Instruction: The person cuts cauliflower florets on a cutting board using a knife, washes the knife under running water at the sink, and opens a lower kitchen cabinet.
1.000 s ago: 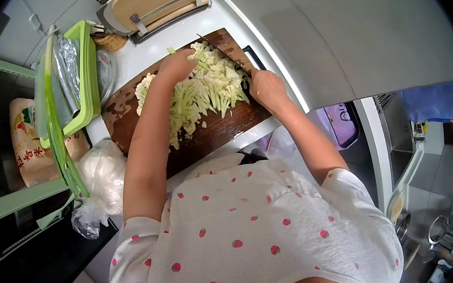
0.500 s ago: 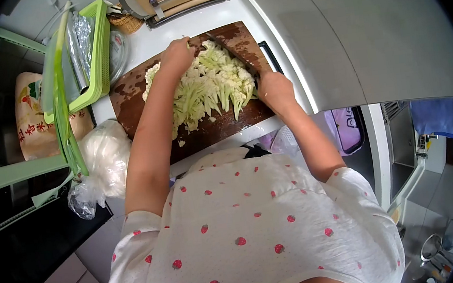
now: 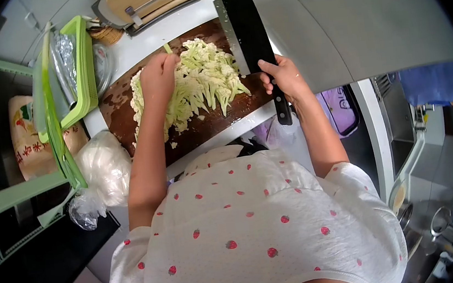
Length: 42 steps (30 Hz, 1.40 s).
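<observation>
My right hand is closed round the black handle of a cleaver, thumb along the base of the blade. The cleaver's broad dark blade is turned flat, over the right end of the brown cutting board. Cut cauliflower florets with pale green stems cover the middle of the board. Above the left part of this pile, my left hand is closed, its fingers curled. A light green piece of stem sticks out beyond those fingers; the rest of it is hidden.
At left stand a green plastic basket with wrapped items, long green leaves, a knotted white plastic bag and a printed sack. A folded wooden-topped item is behind the board. A grey surface borders the right.
The cleaver has lifted off the board and turned so its flat side shows, moving right with my right hand. My left hand has shifted slightly left and down. The view has shifted a little.
</observation>
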Each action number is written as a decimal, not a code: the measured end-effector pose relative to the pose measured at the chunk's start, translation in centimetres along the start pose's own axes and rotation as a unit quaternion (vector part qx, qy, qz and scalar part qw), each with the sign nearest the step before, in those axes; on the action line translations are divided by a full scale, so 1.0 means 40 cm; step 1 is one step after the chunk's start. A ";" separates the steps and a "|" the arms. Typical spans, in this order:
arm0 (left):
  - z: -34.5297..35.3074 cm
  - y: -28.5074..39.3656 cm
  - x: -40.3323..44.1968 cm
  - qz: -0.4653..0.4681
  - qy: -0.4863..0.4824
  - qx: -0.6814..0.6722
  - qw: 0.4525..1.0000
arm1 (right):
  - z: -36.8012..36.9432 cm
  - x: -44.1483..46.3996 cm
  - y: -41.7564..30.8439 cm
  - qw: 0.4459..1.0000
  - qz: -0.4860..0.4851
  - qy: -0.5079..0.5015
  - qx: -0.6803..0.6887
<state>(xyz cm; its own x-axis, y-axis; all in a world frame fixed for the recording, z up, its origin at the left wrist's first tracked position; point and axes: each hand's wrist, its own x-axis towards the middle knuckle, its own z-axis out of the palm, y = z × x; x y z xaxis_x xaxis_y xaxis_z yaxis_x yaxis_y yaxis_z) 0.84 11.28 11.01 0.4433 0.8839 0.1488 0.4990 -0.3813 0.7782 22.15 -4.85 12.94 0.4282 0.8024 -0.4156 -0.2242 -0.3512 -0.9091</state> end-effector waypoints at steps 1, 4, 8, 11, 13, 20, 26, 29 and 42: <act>-0.007 0.014 -0.033 -0.029 -0.020 -0.046 0.998 | 0.002 -0.016 -0.002 0.999 0.017 -0.019 0.048; -0.017 0.051 -0.149 -0.016 -0.117 -0.146 0.982 | 0.021 -0.063 0.010 0.986 0.066 -0.054 0.147; 0.004 0.067 -0.238 -0.010 -0.412 -0.202 0.888 | 0.052 -0.119 0.056 0.975 0.089 -0.074 0.192; 0.058 0.093 -0.295 -0.042 -0.478 -0.212 0.852 | 0.061 -0.158 0.092 0.985 0.102 -0.054 0.131; 0.106 0.064 -0.338 0.000 -0.485 -0.249 0.838 | 0.057 -0.183 0.120 0.990 0.080 -0.053 0.099; 0.202 0.139 -0.459 -0.046 -0.564 -0.206 0.798 | 0.003 -0.284 0.161 0.967 -0.010 -0.046 -0.249; 0.368 0.219 -0.634 -0.032 -0.606 -0.206 0.768 | -0.182 -0.466 0.275 0.936 -0.122 -0.017 -0.330; 0.477 0.355 -0.742 0.010 -0.647 -0.165 0.744 | -0.345 -0.601 0.345 0.946 -0.084 0.013 -0.314; 0.838 0.830 -1.037 -0.029 -0.739 -0.163 0.653 | -0.862 -0.990 0.490 0.883 -0.083 0.343 0.309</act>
<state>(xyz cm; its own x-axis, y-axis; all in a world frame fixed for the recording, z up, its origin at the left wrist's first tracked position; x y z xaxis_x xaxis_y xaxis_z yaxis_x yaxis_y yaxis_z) 23.97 -47.10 10.22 0.7859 -0.4240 -0.4502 0.4680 -0.0682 0.8811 30.98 -60.13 10.57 0.8818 0.2625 -0.3917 -0.4534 0.2440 -0.8572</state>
